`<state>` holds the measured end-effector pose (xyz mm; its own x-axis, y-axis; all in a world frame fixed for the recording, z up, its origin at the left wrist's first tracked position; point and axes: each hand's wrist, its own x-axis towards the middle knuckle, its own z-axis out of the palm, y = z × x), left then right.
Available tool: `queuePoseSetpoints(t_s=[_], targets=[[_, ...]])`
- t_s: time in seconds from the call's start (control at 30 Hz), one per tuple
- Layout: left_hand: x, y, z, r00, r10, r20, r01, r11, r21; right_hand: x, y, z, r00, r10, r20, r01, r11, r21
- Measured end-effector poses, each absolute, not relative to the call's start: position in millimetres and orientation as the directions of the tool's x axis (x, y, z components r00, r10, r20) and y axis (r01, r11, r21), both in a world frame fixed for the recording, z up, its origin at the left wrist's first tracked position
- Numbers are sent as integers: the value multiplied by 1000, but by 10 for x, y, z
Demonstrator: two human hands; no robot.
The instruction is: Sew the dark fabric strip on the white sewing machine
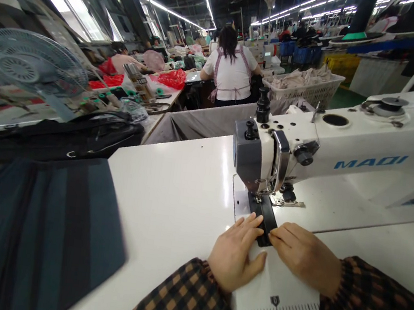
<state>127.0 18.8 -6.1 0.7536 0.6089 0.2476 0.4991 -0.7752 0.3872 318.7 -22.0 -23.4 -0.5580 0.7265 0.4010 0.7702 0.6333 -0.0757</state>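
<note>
A short black strip of material lies under the needle area of a white sewing machine and runs toward me over the table. My left hand rests on its left edge with the fingertips, fingers stretched out and thumb apart. On the other side, my right hand has its fingers closed and pinches the near right edge of the strip. The presser foot stands at the strip's far end; whether it presses down on it I cannot tell. Dark checked sleeves cover both my forearms.
Dark blue and black fabric lies on the left of the white table. Behind it are a black bag-like item and a fan. Farther off, a person sits facing away beside a basket of beige cloth.
</note>
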Motion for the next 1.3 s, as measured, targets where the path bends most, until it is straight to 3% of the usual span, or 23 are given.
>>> queuePoseSetpoints(t_s=[0.3, 0.5, 0.67, 0.97, 1.3], targets=[[1372, 128, -78, 682, 655, 325, 546, -752, 369, 3226, -228, -232, -518, 739, 430, 738, 641, -213], [1372, 143, -30, 815, 520, 254, 490, -854, 175, 3237, -236, -250, -505, 734, 455, 712, 652, -261], [1340, 159, -6, 832, 508, 222, 488, -861, 142, 3224, -203, -231, -476, 769, 427, 702, 624, -342], [1454, 235, -54, 722, 634, 276, 591, -773, 232, 3194, -224, -221, -521, 752, 404, 684, 651, -328], [1336, 365, -61, 781, 568, 260, 512, -821, 252, 3225, 79, -269, -589, 704, 398, 709, 686, -163]])
